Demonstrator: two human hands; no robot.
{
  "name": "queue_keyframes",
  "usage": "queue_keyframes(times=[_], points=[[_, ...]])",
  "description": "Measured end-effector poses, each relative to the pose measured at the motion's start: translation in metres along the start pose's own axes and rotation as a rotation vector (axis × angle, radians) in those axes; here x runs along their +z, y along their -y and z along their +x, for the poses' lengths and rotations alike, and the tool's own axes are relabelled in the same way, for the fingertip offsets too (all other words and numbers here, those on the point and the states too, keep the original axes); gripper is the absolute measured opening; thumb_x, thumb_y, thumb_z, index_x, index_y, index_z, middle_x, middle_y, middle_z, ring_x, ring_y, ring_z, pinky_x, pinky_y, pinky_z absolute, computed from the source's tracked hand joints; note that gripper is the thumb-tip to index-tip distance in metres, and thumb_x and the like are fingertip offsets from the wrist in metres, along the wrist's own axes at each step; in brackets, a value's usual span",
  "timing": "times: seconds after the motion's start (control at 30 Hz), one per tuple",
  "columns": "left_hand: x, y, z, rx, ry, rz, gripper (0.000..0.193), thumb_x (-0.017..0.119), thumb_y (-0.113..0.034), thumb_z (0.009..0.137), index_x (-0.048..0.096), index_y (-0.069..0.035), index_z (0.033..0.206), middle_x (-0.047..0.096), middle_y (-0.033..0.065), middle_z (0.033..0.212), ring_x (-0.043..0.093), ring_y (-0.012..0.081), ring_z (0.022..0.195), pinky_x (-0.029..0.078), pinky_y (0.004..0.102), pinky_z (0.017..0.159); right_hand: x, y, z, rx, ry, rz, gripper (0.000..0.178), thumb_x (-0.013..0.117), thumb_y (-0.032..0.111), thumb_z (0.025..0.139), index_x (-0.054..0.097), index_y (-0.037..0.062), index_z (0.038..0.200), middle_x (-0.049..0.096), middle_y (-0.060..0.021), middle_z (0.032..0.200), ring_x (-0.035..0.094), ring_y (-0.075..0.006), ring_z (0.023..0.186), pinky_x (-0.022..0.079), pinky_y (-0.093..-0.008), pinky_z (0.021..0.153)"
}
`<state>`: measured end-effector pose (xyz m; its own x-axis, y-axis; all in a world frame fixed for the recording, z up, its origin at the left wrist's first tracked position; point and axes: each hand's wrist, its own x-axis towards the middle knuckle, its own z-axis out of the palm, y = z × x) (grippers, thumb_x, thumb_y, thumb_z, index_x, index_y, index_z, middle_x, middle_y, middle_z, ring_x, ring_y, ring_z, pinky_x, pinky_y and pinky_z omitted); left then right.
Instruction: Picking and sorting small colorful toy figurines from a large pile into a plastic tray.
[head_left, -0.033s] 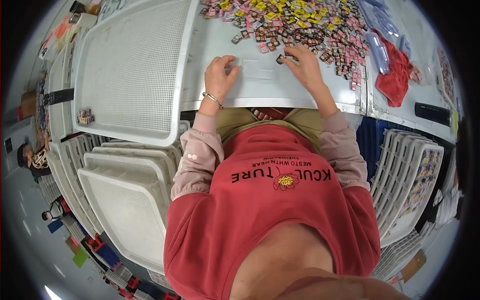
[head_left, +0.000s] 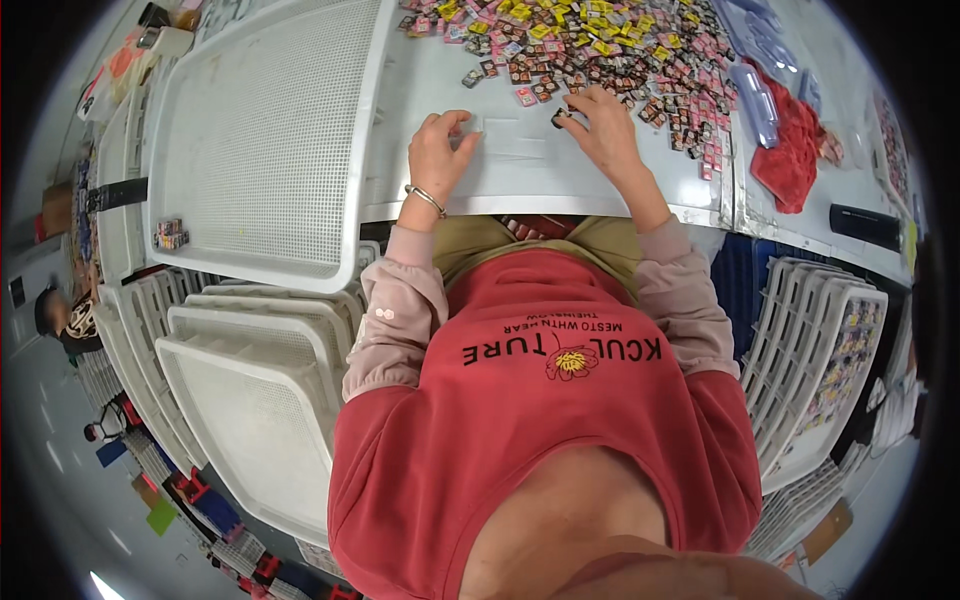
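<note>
On the white table, my right hand pinches a small dark block between thumb and fingertips. It is at the near edge of a wide heap of small blocks in black, pink, brown and yellow. My left hand, with a bracelet at its wrist, rests on the table to the left. Its fingers are bent, the thumb stands apart from them, and nothing shows between. Clear tape-like strips lie on the tabletop between both hands.
A large white mesh tray stands at my left, with a small cluster of blocks in its near corner. More white trays are stacked below it. On the right lie a red cloth, clear plastic packs and a black box.
My right hand has shifted very slightly to the left with the dark block still pinched. The left hand has stayed where it was.
</note>
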<state>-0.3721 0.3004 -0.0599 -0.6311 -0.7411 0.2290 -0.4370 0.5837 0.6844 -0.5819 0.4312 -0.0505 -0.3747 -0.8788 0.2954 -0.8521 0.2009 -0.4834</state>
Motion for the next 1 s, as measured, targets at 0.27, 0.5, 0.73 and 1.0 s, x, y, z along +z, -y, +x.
queue_keyframes(times=[0.27, 0.5, 0.73, 1.0], points=[[-0.011, 0.01, -0.011, 0.058, -0.074, 0.108, 0.027, 0.068, -0.016, 0.075, 0.063, -0.007, 0.1, 0.056, 0.0075, 0.073, 0.057, 0.0178, 0.055, 0.048, 0.0285, 0.05, -0.009, -0.004, 0.002, -0.082, 0.068, 0.056, 0.032, 0.07, 0.016, 0.072, 0.063, 0.0034, 0.1, 0.056, -0.0107, 0.094, 0.054, -0.0289, 0.087, 0.044, -0.0373, 0.075], [-0.014, -0.002, -0.017, -0.339, 0.168, -0.42, 0.023, 0.059, -0.008, 0.083, 0.058, 0.002, 0.104, 0.055, 0.0024, 0.07, 0.053, 0.0076, 0.048, 0.042, 0.0209, 0.039, -0.009, 0.003, -0.002, -0.154, 0.028, -0.081, 0.027, 0.069, 0.011, 0.07, 0.061, 0.0047, 0.095, 0.054, -0.0101, 0.092, 0.053, -0.0288, 0.085, 0.044, -0.0389, 0.073], [-0.008, -0.007, -0.018, -0.425, 0.172, -0.591, 0.023, 0.057, -0.008, 0.084, 0.057, 0.003, 0.105, 0.059, 0.0055, 0.074, 0.057, 0.0101, 0.049, 0.045, 0.0206, 0.041, -0.02, 0.018, 0.005, 0.011, -0.01, 0.325, 0.026, 0.067, 0.006, 0.072, 0.059, 0.0032, 0.097, 0.057, -0.0095, 0.089, 0.059, -0.0229, 0.075, 0.048, -0.0321, 0.067], [-0.013, -0.012, -0.013, -0.406, 0.241, -0.538, 0.02, 0.053, -0.008, 0.086, 0.059, -0.002, 0.104, 0.059, 0.0034, 0.077, 0.058, 0.0091, 0.052, 0.044, 0.0201, 0.042, -0.001, 0.033, 0.004, -0.088, 0.126, 0.514, 0.033, 0.067, 0.007, 0.074, 0.06, 0.0041, 0.106, 0.057, -0.0069, 0.089, 0.058, -0.0152, 0.075, 0.047, -0.026, 0.068]])
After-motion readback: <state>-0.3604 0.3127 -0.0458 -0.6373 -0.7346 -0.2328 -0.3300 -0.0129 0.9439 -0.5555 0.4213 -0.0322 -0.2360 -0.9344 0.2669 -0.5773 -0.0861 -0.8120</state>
